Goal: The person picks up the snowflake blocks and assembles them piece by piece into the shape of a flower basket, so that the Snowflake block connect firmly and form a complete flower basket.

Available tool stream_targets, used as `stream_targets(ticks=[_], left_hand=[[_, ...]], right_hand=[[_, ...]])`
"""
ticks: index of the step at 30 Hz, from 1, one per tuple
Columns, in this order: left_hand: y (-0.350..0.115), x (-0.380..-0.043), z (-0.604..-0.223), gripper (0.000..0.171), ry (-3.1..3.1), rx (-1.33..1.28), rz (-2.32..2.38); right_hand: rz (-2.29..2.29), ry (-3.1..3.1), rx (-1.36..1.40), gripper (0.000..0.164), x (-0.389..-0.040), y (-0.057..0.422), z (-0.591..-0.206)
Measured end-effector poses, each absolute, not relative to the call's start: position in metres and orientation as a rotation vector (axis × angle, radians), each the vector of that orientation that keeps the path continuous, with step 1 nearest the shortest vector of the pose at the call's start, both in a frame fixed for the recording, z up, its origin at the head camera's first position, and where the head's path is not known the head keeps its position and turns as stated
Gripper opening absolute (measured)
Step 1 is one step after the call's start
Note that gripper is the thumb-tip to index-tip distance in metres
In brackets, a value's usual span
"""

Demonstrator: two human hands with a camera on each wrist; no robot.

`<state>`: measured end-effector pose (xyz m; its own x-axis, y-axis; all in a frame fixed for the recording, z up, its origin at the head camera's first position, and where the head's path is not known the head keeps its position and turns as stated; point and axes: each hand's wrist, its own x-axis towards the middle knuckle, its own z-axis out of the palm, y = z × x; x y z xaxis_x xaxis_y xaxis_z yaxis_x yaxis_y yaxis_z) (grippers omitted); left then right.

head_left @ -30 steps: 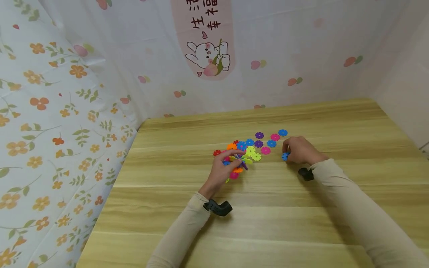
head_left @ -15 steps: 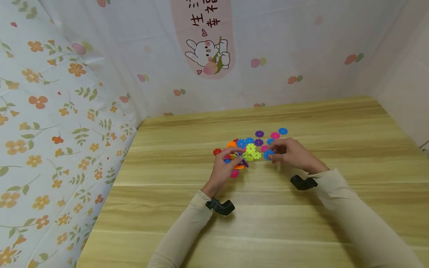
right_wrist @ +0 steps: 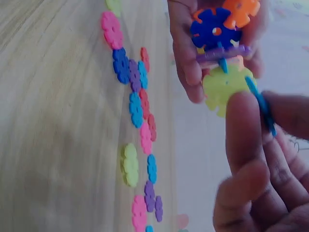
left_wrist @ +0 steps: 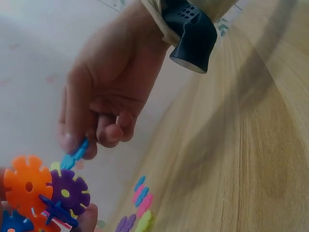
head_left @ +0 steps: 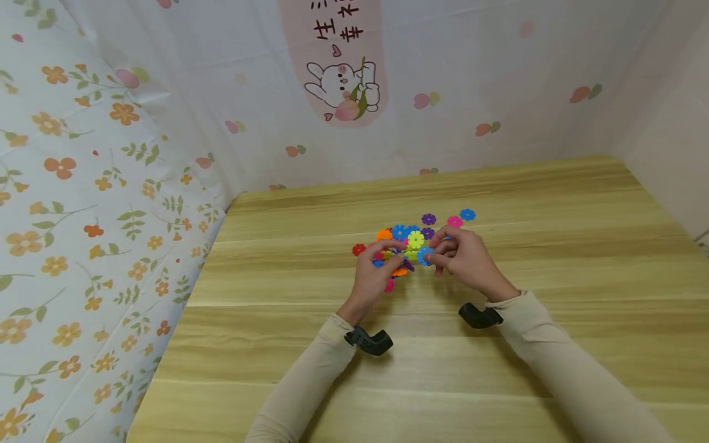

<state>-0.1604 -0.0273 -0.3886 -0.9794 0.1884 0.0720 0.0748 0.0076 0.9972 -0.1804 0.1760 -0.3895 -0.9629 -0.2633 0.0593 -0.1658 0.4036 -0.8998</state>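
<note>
Beige cloth sleeves [head_left: 310,381] reach in nearest, above the counter [head_left: 432,381], with a black mount [head_left: 370,341] at each wrist. Just beyond, the left grip [head_left: 372,277] holds a cluster [left_wrist: 58,188] of joined, notched discs, and the right grip [head_left: 464,261] is narrow, pinching one blue disc [right_wrist: 263,108] just beside that cluster. The step in hand appears to be fitting the blue disc to the cluster. For a sound joint, hold the cluster firmly in the left grip so that a free notch faces the right grip; turn the blue disc crosswise to its partner, align notch with notch, and press straight in without twisting. Excess force would likely loosen neighbouring joints. For alignment, consult the right wrist view: it shows the blue disc nearly edge-on, close by a yellow-green disc [right_wrist: 227,87], though whether the two touch cannot be told. The head view shows the blue disc's broad face instead, and there the left grip covers much of the cluster. The left wrist view gives the clearest face of the orange disc [left_wrist: 29,186]. Farther out, loose discs [head_left: 429,219] lie on the counter; the head view shows their spread, while both wrist views foreshorten them to narrow ovals. Farthest, only the head view shows the rabbit print [head_left: 338,80] on the hanging cloth [head_left: 471,61].
</note>
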Motion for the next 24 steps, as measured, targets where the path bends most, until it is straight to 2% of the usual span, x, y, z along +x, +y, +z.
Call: stream_targets(ticks=[13,24], left_hand=[[-0.026,-0.174,-0.42,0.019,2.274,0.369,2.104],[-0.023,-0.172,-0.42,0.017,2.458,0.414,2.0]], right_hand=[[-1.742,2.661,-0.353,0.016,-0.174,0.166,-0.391],[-1.794,2.653,-0.288,0.014,-0.171,0.16,-0.391]])
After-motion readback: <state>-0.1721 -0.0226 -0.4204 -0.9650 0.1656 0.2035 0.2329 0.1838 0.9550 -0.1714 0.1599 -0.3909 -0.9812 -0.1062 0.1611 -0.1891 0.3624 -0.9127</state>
